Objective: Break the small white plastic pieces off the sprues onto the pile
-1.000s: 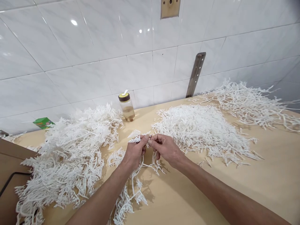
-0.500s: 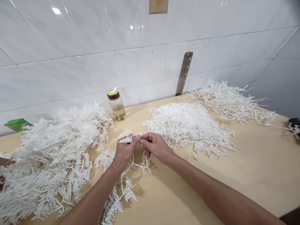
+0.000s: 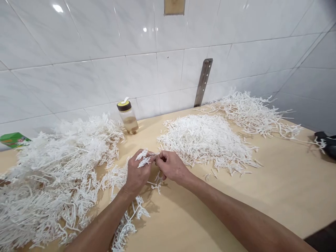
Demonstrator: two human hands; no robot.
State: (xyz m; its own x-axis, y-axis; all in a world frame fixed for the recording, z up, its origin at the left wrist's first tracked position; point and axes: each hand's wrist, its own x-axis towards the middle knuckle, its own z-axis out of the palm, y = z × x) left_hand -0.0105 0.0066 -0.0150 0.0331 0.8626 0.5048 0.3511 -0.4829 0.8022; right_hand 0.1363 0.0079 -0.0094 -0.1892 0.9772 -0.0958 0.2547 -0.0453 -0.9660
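My left hand (image 3: 138, 173) is closed on a white branching plastic sprig (image 3: 143, 157), whose feathery tips lie over the back of the fingers. Close against it, my right hand (image 3: 172, 166) pinches the same sprig's thin stem between thumb and forefinger. More white branched strands (image 3: 156, 183) hang below the two hands. Beside my left forearm lies another loose strand (image 3: 127, 224). To the right of my hands is a heap of short white pieces (image 3: 202, 138). A large tangled pile of white sprigs (image 3: 60, 175) spreads on the left.
A lidded bottle of brownish liquid (image 3: 130, 120) stands by the tiled wall, near a green box (image 3: 14, 140). At the back right lies a pile of bare white stems (image 3: 254, 112). A metal strip (image 3: 203, 82) leans on the wall, and a black object (image 3: 328, 143) sits far right.
My left hand has turned so its back faces up more, and the sprig's tips now lie across it. The hanging strands have shifted, and the view has moved slightly.
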